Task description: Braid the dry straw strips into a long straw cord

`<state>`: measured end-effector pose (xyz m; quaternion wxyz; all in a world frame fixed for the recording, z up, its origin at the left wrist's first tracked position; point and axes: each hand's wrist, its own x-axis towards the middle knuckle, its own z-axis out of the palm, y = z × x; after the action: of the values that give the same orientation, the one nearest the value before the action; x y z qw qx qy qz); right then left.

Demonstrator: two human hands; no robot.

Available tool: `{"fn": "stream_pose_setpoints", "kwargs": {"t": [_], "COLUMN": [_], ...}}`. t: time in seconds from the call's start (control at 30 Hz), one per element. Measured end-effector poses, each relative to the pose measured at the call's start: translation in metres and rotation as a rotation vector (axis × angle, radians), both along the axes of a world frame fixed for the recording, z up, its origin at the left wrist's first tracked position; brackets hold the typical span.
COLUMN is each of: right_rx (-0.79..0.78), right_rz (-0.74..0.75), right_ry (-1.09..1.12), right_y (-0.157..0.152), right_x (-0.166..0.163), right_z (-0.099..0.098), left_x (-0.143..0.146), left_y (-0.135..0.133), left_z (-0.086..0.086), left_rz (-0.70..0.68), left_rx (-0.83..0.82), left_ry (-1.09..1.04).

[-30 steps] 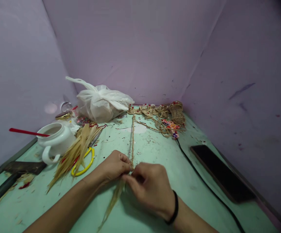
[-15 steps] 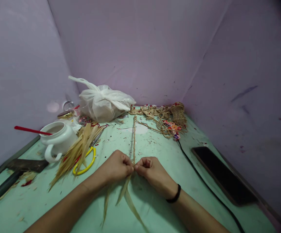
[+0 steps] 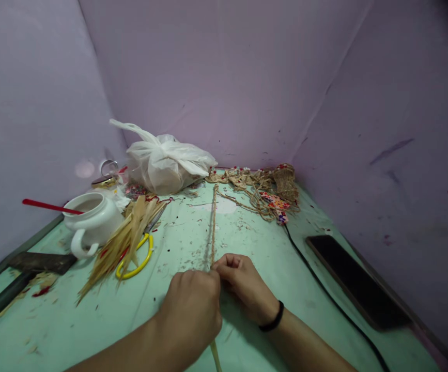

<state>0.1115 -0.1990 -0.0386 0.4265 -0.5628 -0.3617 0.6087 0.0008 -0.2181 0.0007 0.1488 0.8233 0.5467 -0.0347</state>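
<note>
A thin straw-coloured braided cord (image 3: 214, 225) runs straight down the middle of the table towards me. My right hand (image 3: 247, 284), with a black band at the wrist, pinches the cord's near end between thumb and fingertips. Just left of it and closer to me, my left hand (image 3: 195, 310) is closed in a fist, back upward, around the loose dried-leaf strips. One strip (image 3: 215, 356) pokes out below this fist; the others are hidden in it. At the far end the cord lies beside a tangle of twine.
To the left are a white pot (image 3: 95, 225) with a red stick, dried husks (image 3: 125, 248), yellow-handled scissors (image 3: 151, 253) and a dark hammer-like tool (image 3: 49, 262). A white plastic bag (image 3: 165, 165) and woven twine pieces (image 3: 262, 183) lie behind. A phone (image 3: 355, 279) and black cable (image 3: 324, 289) are right.
My left hand has turned over, come closer to me and closed around the strips that hung loose below. My right hand stays at the cord's end, slightly lower.
</note>
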Motion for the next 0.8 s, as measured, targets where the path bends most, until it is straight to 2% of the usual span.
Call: {"fn": "stream_pose_setpoints", "kwargs": {"t": [0.1, 0.2, 0.27, 0.33, 0.37, 0.43, 0.5, 0.53, 0.6, 0.7, 0.8], "right_rx": [0.0, -0.012, -0.014, -0.013, -0.01, 0.012, 0.054, 0.075, 0.107, 0.159, 0.257], "right_rz": [-0.003, 0.032, 0.068, 0.112, 0.133, 0.168, 0.195, 0.21, 0.24, 0.266, 0.285], "right_ry": [-0.001, 0.038, 0.073, 0.1, 0.111, 0.135, 0.147, 0.137, 0.08, -0.077, -0.283], "right_y": [0.0, 0.0, -0.001, -0.001, -0.001, 0.0, 0.002, 0.003, 0.005, 0.006, 0.005], "right_x": [-0.002, -0.002, 0.0, 0.002, 0.003, 0.005, 0.006, 0.007, 0.008, 0.01, 0.013], "right_z": [-0.002, 0.0, 0.003, 0.005, 0.006, 0.005, 0.003, 0.002, 0.0, -0.003, -0.007], "left_x": [0.001, -0.005, -0.011, -0.018, -0.02, -0.021, -0.02, -0.019, -0.017, -0.015, -0.014], "left_y": [-0.005, -0.003, 0.005, 0.019, 0.026, 0.039, 0.047, 0.049, 0.05, 0.05, 0.05], "left_z": [-0.003, 0.002, 0.01, 0.015, 0.015, 0.011, 0.002, -0.002, -0.01, -0.017, -0.019], "left_rz": [-0.091, -0.148, -0.066, 0.153, 0.247, 0.369, 0.373, 0.367, 0.388, 0.452, 0.45], "left_rx": [0.021, -0.024, -0.049, -0.031, -0.123, -0.477, -0.75, -0.819, -0.837, -0.783, -0.73], "left_ry": [0.018, -0.069, -0.221, -0.427, -0.532, -0.675, -0.797, -0.846, -0.902, -0.831, -0.791]}}
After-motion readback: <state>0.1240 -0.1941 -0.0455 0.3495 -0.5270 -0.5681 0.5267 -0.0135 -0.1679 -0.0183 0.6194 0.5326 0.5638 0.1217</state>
